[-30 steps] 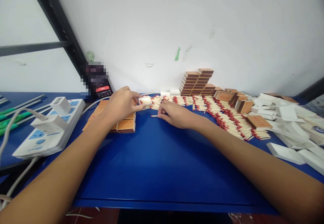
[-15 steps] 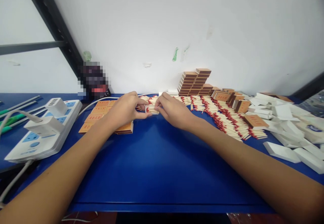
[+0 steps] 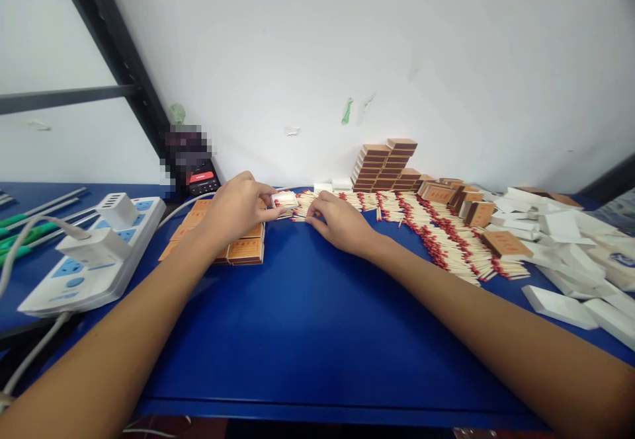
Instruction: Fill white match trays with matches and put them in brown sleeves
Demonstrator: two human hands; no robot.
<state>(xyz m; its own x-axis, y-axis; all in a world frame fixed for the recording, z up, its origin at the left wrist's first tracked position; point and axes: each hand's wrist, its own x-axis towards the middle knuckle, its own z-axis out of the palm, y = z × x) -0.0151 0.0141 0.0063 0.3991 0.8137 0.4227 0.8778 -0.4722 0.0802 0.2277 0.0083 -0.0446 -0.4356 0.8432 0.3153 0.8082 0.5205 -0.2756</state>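
My left hand [image 3: 239,206] grips a small white matchbox tray [image 3: 284,199] between thumb and fingers, with some matches showing inside it. A short way to the right, my right hand [image 3: 340,222] has its fingers bent and drawn together at the edge of the loose matches [image 3: 301,209]. Whether anything is pinched in those fingertips is hidden. Under and beside my left wrist lie rows of orange matchboxes [image 3: 247,249]. Two white trays [image 3: 325,188] rest behind my right hand, near the wall.
Matchboxes are stacked [image 3: 381,166] against the wall. Red-tipped matches [image 3: 449,237] spread in rows to the right, beside loose orange boxes [image 3: 506,244] and a heap of white trays [image 3: 560,303]. A power strip [image 3: 133,254] with chargers and a phone [image 3: 202,178] are at the left.
My left hand has drawn the tray slightly left and tilted it. My right hand has come away from the tray and moved a little to the right and down.
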